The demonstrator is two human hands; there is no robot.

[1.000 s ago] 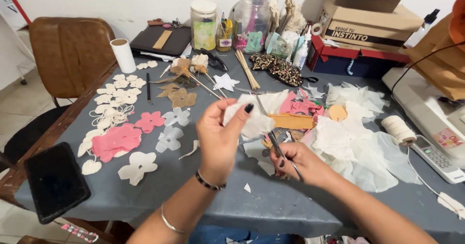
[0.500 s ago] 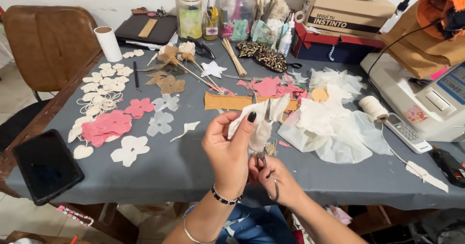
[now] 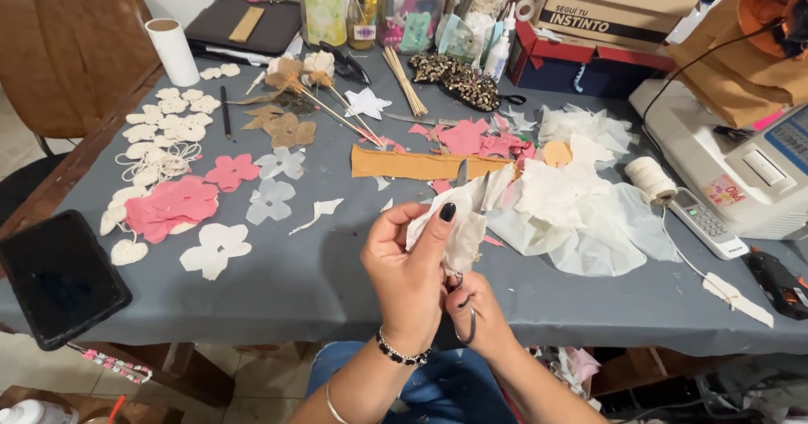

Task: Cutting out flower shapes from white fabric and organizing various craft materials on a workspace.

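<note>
Above the table edge, left hand (image 3: 410, 264) pinches white fabric (image 3: 459, 222); right hand (image 3: 475, 310) grips scissors (image 3: 468, 188)

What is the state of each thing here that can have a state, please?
Left hand: fingers pinch a piece of white fabric, held up.
Right hand: fingers in the scissors' handles.
Scissors: blades open, around the fabric.
Tablet: screen dark, flat on the table.
Twine spool: wound, lying on its side.
Paper tube: upright.
</note>
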